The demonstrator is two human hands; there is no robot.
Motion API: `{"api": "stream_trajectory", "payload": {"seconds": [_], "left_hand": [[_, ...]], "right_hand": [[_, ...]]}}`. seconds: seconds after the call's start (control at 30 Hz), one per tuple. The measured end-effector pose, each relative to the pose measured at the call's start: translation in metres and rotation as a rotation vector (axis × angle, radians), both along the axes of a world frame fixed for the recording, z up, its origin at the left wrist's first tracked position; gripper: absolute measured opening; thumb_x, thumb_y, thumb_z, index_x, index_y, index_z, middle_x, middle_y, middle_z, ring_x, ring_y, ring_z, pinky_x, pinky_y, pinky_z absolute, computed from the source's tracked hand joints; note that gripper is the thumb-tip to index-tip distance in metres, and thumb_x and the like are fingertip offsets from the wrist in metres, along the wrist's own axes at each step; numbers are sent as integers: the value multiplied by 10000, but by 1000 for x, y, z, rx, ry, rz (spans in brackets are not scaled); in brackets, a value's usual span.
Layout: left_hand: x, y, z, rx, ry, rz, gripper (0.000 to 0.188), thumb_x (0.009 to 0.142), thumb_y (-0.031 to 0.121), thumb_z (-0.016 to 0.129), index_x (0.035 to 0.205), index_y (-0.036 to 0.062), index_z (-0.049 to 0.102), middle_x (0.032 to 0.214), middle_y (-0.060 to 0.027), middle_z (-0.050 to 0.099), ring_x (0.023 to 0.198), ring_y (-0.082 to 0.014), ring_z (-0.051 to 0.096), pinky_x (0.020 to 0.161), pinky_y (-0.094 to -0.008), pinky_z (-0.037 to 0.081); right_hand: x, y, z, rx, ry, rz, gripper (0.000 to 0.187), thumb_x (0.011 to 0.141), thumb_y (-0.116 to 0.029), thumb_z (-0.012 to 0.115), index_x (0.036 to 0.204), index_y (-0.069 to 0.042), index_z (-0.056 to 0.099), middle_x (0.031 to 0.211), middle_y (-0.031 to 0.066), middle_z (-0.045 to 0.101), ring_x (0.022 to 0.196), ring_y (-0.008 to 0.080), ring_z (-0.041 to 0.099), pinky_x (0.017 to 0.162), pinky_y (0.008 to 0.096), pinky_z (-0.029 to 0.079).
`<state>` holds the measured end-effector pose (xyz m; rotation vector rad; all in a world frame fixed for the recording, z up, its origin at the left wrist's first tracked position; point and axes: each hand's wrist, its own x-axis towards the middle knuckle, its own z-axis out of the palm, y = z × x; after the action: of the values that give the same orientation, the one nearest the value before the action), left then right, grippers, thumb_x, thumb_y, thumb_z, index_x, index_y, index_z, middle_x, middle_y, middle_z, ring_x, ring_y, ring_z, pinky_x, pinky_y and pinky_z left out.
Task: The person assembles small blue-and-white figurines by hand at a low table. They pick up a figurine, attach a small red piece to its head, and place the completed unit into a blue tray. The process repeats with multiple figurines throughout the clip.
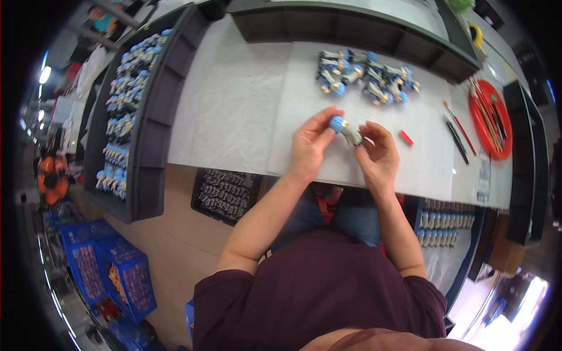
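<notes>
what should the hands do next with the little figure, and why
Perhaps turn the figurine slightly between the fingertips: the left hand is at its blue head and the right hand at its grey lower end, so both ends seem supported for a small rotation.

Looks smooth across the white worktop (234, 93). Over it, looks like plastic on the figurine (352, 137), ridged at the blue head (336, 123); left of it, matt plastic on the dark crate (153, 134); at its right end, glossy plastic on the red tray (479, 124).
</notes>
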<state>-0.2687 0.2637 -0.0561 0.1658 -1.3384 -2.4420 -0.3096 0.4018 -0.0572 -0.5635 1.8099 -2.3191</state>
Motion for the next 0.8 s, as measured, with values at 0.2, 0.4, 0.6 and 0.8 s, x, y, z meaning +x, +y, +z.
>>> {"api": "stream_trajectory", "payload": {"seconds": [0.2, 0.4, 0.6, 0.8], "left_hand": [[3, 1, 2, -27, -20, -46, 312, 873, -34, 489, 1179, 7, 535, 1137, -64, 576, 1040, -125, 537, 908, -266, 438], [-1, 3, -4, 5, 41, -94, 372, 827, -113, 452, 1164, 15, 545, 1147, -65, 564, 1077, -135, 518, 931, -275, 418], [2, 2, 0, -31, 24, -66, 359, 827, -106, 454, 1147, 19, 557, 1148, -71, 563, 1077, -138, 515, 941, -283, 409], [2, 2, 1, -4, 33, -101, 367, 821, -98, 456, 1154, 21, 554, 1146, -62, 557, 1069, -130, 511, 938, -284, 405]], "right_hand": [[4, 5, -4, 43, 26, 12, 361, 802, 53, 588, 1144, 50, 475, 1131, 122, 511, 1062, 195, 503, 915, 321, 418], [1, 8, -12, 159, 94, -28, 341, 822, 18, 598, 1142, 62, 486, 1122, 122, 524, 1010, 163, 520, 875, 287, 426], [4, 3, -7, 173, 118, -14, 327, 830, -15, 616, 1132, 43, 507, 1091, 97, 539, 979, 147, 525, 829, 249, 430], [2, 4, -9, 201, 104, -24, 309, 820, 6, 614, 1107, 53, 512, 1074, 105, 545, 919, 127, 536, 814, 246, 437]]}}
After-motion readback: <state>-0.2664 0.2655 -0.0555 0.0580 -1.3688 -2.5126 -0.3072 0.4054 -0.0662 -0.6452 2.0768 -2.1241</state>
